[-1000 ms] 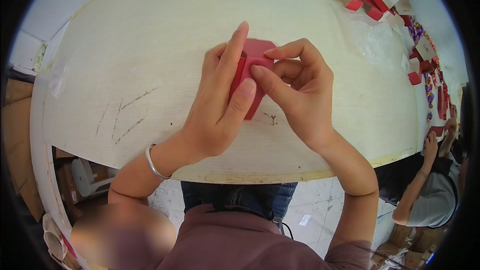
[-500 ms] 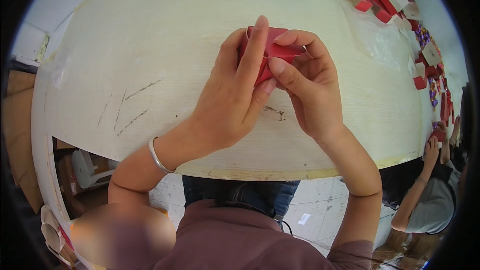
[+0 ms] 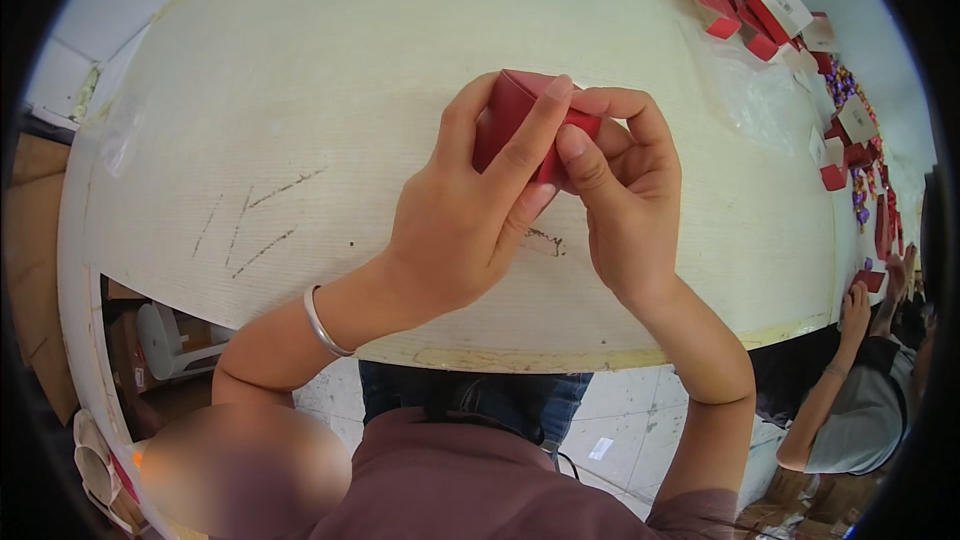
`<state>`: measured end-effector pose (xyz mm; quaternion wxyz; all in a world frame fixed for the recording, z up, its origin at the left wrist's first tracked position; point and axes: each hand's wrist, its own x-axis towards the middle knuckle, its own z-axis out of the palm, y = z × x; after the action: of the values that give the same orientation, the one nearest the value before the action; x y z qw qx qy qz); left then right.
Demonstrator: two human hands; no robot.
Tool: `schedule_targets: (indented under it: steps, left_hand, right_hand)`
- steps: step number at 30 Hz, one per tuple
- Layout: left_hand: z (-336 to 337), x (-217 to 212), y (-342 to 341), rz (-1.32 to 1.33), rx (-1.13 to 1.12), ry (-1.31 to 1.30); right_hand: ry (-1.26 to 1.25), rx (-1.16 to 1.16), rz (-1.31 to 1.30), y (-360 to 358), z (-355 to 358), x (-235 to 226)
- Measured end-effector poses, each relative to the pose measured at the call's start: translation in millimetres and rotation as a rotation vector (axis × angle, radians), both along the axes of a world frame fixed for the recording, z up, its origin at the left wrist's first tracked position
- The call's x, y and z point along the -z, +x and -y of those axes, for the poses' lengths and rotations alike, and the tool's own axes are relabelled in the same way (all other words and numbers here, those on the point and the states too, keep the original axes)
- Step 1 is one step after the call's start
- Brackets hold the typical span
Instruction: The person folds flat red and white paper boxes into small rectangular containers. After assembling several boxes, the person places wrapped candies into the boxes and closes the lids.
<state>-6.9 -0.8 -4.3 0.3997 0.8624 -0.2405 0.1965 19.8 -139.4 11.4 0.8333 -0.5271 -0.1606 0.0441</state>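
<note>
A small red cardboard box [image 3: 512, 110] is held between my two hands above the pale table [image 3: 300, 70]. My left hand [image 3: 455, 195] grips it from the left, with the index finger laid across its top and the thumb low at its near side. My right hand [image 3: 630, 175] pinches the box's right end between thumb and index finger, where a flap lies nearly flat under the fingers. The contents of the box, if any, are hidden. A silver bangle [image 3: 318, 322] sits on my left wrist.
Several red and white boxes [image 3: 710, 2] lie at the far right. Small purple and gold wrapped pieces [image 3: 845, 85] are heaped beside them, near a clear plastic sheet [image 3: 750, 105]. At the right edge a co-worker's hand [image 3: 856, 305] holds another red box [image 3: 868, 281]. Dark marks [image 3: 255, 220] line the table.
The red box's flap stood out at the right before and now lies folded down under my fingers. My left index finger has come down across the box's top toward the right.
</note>
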Motion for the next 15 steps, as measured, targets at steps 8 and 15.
schedule_targets:
  steps: [8,15]
  left_hand:
    - [-14.2,-26.0,2.4,-0.831,0.455,-0.583]
    - [-13.4,-7.0,19.8,-0.597,0.198,-0.929]
  right_hand:
    - [-0.042,-0.132,-0.098,16.2,20.4,-2.3]
    - [-0.005,-0.099,-0.041,5.2,4.5,1.0]
